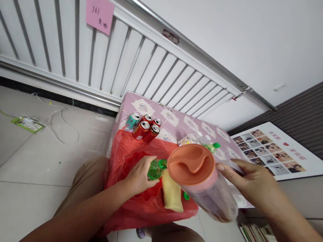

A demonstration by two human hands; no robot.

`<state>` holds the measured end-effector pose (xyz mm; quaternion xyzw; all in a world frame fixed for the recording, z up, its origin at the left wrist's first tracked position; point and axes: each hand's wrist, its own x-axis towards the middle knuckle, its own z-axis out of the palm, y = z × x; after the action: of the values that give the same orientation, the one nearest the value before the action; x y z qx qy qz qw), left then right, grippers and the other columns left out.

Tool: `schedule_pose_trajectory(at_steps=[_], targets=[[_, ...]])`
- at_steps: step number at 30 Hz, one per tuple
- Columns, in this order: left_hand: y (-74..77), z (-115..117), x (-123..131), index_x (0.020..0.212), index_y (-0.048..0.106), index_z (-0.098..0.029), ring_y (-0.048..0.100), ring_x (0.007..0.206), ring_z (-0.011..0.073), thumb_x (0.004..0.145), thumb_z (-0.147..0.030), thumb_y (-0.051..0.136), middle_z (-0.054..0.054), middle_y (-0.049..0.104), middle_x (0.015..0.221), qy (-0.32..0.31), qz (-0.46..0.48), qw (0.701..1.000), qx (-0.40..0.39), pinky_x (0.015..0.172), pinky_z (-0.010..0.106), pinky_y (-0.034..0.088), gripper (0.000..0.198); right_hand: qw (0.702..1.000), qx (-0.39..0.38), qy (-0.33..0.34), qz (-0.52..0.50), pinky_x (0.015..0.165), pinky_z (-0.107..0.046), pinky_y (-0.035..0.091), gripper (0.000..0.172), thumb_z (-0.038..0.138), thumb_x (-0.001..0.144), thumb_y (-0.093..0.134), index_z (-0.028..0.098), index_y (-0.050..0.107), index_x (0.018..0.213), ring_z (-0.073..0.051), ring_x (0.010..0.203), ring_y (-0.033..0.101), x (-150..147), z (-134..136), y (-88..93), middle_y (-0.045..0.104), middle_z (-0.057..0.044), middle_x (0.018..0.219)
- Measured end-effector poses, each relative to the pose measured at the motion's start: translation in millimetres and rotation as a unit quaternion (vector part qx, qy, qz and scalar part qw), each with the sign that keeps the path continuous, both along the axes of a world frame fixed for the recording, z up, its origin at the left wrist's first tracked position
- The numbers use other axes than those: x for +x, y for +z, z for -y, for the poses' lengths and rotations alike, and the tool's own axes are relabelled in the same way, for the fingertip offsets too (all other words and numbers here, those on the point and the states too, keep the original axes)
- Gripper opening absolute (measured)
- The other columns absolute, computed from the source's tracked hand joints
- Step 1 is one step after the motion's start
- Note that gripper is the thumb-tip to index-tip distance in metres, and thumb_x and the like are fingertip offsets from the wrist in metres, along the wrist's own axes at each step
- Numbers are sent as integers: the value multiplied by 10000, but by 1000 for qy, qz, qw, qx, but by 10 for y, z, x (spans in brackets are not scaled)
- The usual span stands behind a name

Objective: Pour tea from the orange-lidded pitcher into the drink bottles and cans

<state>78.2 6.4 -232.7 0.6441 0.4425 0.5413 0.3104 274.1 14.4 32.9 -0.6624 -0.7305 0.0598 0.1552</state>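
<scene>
My left hand (137, 177) is wrapped round a green plastic bottle (155, 170), holding it over a red scalloped basin (140, 191). My right hand (246, 179) grips the handle side of a clear pitcher (219, 204) with an orange lid (187, 164). The pitcher is tilted so that its lid end meets the bottle's mouth; whether liquid runs between them I cannot tell. Some brownish liquid shows at the pitcher's lower end. Below the lid lies a folded yellow cloth (172, 194), with a loose green cap (186, 196) beside it.
Red plastic sheeting (119, 147) covers the near part of a low table with a purple patterned cloth (171, 116). Opened red cans (141, 130) and a teal can (132, 121) stand at its left. Further bottles (213, 146) are behind the pitcher. A white radiator (145, 63) runs behind.
</scene>
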Motion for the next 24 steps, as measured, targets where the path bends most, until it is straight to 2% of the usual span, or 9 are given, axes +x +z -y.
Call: schedule_pose_trajectory(at_steps=[4,9,15,21,24], targets=[[5,-2,-3,1353,388,-182,561,1242,315,678,-165,786,159,554,1300,0,-5,1000,1,1047,501,483,785,999,-42,-19,-2,513,-284,465,542,696,627,594,175,733,680,-232,622,605,-18,-9,7,681,-43,634],[14,2,-7,1354,387,-200,557,1249,318,672,-165,792,153,553,1306,-2,-2,1000,-8,1045,505,485,794,999,-37,-17,-5,497,-286,456,577,733,618,597,176,731,682,-231,602,600,7,-23,-11,672,-34,618],[18,4,-8,1353,387,-197,556,1252,323,672,-159,788,156,552,1309,-3,-1,1000,-7,1046,517,482,791,999,-38,1,2,499,-271,457,531,691,670,607,179,740,716,-219,608,603,67,-25,-19,669,-22,627],[-3,2,1,1351,389,-196,560,1245,319,674,-163,787,154,554,1301,3,-4,1000,6,1046,509,484,785,999,-37,-15,-2,479,-273,436,582,743,610,604,177,726,666,-206,565,568,23,-10,4,630,-19,584],[-11,0,2,1354,385,-185,558,1247,319,678,-163,784,159,551,1303,1,-4,1000,9,1047,508,483,785,999,-34,-8,-7,489,-271,438,565,727,623,611,177,728,684,-204,576,568,23,-8,-4,633,-17,594]])
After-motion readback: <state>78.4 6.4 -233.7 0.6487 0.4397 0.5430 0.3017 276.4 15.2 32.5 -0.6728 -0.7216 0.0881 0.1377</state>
